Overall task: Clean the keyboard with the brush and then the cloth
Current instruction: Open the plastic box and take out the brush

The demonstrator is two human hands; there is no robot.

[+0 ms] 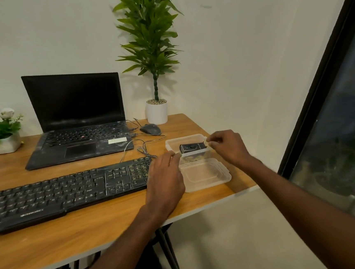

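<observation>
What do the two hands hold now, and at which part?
Both grip the clear plastic container by its rim: right hand pinches the far right corner, left hand the near left edge.

you face a wooden desk (53,241) against a pale wall (229,54); a dark-framed window (342,120) stands right.
</observation>
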